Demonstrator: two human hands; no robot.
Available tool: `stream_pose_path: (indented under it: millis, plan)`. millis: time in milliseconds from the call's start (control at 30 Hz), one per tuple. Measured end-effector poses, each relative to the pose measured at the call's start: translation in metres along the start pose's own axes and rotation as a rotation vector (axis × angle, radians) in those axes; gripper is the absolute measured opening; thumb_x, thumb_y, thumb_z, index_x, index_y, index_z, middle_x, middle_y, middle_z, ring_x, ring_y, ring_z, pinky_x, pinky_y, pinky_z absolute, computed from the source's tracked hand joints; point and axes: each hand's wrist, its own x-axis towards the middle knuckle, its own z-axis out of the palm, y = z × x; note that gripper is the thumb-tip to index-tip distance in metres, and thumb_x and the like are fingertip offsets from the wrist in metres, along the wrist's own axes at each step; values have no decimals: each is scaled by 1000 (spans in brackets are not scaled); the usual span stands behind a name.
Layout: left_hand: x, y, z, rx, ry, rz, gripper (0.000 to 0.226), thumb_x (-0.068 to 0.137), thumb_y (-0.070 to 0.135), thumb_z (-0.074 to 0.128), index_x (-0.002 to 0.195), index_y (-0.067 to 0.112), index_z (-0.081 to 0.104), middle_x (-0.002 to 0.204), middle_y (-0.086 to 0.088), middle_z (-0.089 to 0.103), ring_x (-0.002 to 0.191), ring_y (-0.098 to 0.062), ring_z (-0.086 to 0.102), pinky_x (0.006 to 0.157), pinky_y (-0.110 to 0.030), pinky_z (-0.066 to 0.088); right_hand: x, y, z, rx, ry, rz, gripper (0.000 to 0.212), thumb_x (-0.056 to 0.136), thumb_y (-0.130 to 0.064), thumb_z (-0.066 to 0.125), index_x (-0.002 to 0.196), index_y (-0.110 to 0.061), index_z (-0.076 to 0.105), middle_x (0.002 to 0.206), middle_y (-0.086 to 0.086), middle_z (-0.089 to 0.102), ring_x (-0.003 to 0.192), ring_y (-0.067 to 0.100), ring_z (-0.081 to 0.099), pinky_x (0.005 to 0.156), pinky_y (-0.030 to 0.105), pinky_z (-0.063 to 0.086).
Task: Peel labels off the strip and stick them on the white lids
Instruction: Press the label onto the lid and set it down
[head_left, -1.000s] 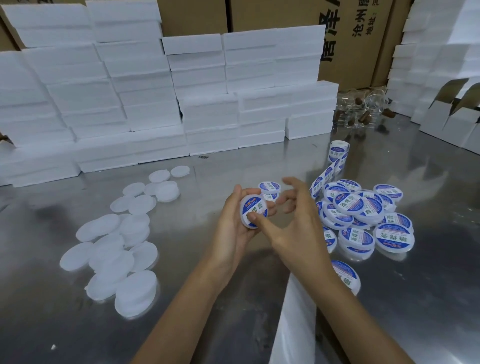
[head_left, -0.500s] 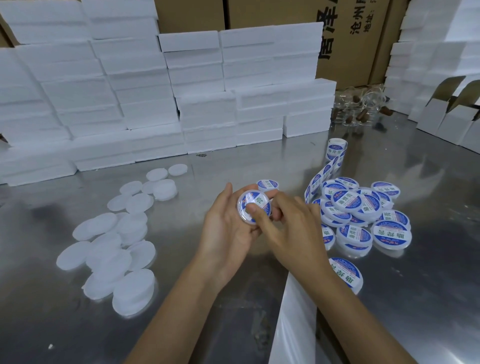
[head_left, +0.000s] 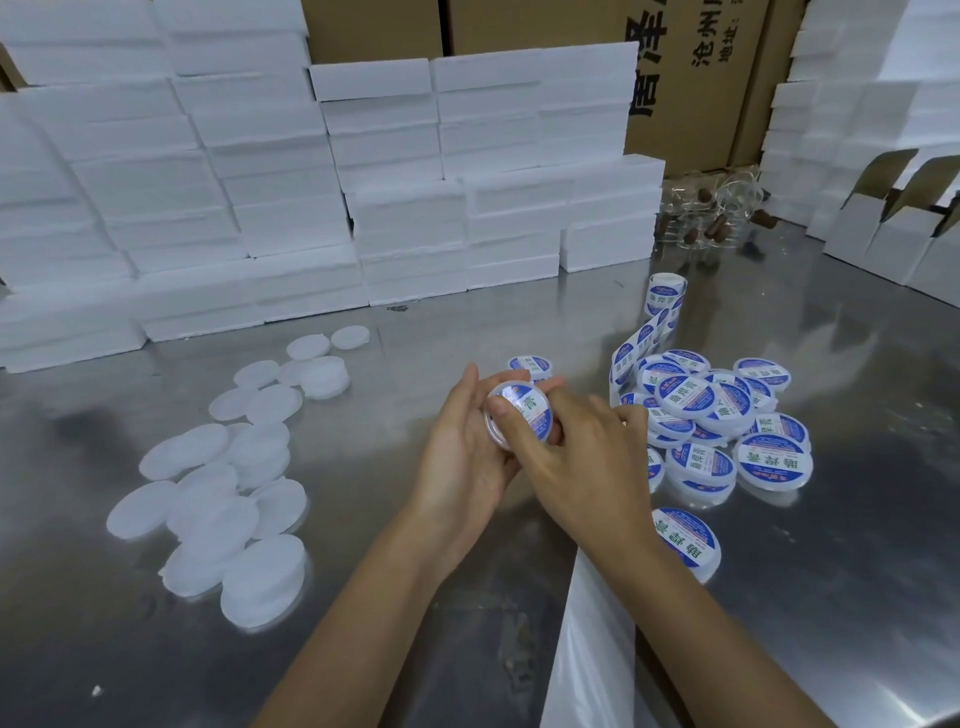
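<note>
My left hand (head_left: 460, 457) cups a white lid (head_left: 530, 415) with a blue-and-white label on its face. My right hand (head_left: 576, 457) lies over it, thumb pressing the label's left part flat. Plain white lids (head_left: 228, 483) are scattered at the left of the metal table (head_left: 389, 597). A heap of labelled lids (head_left: 717, 415) lies right of my hands, with one more (head_left: 685, 540) nearer me. The label strip (head_left: 652, 332) runs from a small roll at the back down into the heap. Bare backing paper (head_left: 587, 649) trails under my right forearm.
Stacks of white foam blocks (head_left: 322, 187) wall the back of the table, with cardboard cartons (head_left: 685, 78) behind. Open white boxes (head_left: 893, 228) stand at the far right, and some clear jars with brown stoppers (head_left: 717, 213) lie beside them.
My hands stayed together at mid-table. My right hand closed in over the lid, and its thumb slid across the label, which now sits flatter.
</note>
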Motion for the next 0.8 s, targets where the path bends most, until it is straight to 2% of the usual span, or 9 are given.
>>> stream_pose_path:
  millis: [100, 167, 267, 333, 400, 467, 633, 800]
  plan:
    - [-1, 1, 0, 21, -34, -12, 44, 99, 39, 41, 111, 9, 71, 129, -13, 68, 118, -25, 64, 101, -36, 49, 0, 3, 0, 37, 40, 19, 50, 95, -60, 31, 77, -23, 61, 64, -4, 62, 67, 18, 57, 86, 38, 35]
    - [0, 0, -2, 86, -38, 3, 35, 95, 27, 49, 121, 9, 64, 125, -11, 68, 109, -23, 66, 93, -34, 53, 2, 5, 2, 70, 59, 21, 50, 99, -51, 30, 75, -19, 61, 61, -3, 60, 64, 19, 56, 88, 39, 35]
    - [0, -1, -7, 349, -22, 81, 33, 97, 4, 49, 126, 13, 63, 120, -9, 70, 100, -19, 69, 85, -33, 58, 4, 7, 2, 116, 106, 38, 48, 103, -39, 33, 68, -17, 56, 57, -1, 58, 59, 22, 53, 88, 41, 36]
    - [-1, 1, -11, 485, -23, 168, 36, 95, -1, 58, 125, 16, 66, 118, -8, 72, 97, -20, 70, 81, -34, 60, 5, 8, 2, 158, 128, 41, 42, 104, -31, 38, 65, -22, 48, 54, -3, 54, 55, 22, 50, 87, 42, 37]
    - [-3, 5, -14, 505, -12, 229, 38, 89, -3, 68, 124, 14, 68, 110, -8, 75, 87, -20, 72, 68, -29, 59, 6, 9, 0, 206, 131, 32, 40, 103, -34, 37, 64, -27, 42, 51, -5, 49, 54, 21, 47, 87, 41, 36]
    - [-4, 7, -14, 488, 32, 264, 39, 84, -3, 75, 119, 13, 70, 99, -10, 77, 78, -21, 74, 63, -26, 58, 8, 10, -1, 258, 119, 30, 41, 101, -42, 35, 64, -26, 44, 52, -5, 50, 57, 19, 49, 90, 38, 34]
    - [-3, 9, -16, 360, 194, 305, 31, 78, 1, 80, 105, 14, 71, 88, -18, 77, 75, -28, 76, 67, -26, 60, 7, 10, -1, 252, 95, -16, 51, 95, -57, 38, 60, -21, 41, 49, -8, 44, 59, 12, 50, 92, 35, 31]
    - [-3, 8, -17, 317, 268, 324, 13, 82, 12, 80, 93, 14, 74, 85, -19, 77, 73, -29, 76, 63, -28, 61, 5, 10, 4, 281, 19, -71, 44, 99, -48, 37, 64, -22, 40, 52, -6, 44, 60, 13, 49, 92, 39, 34]
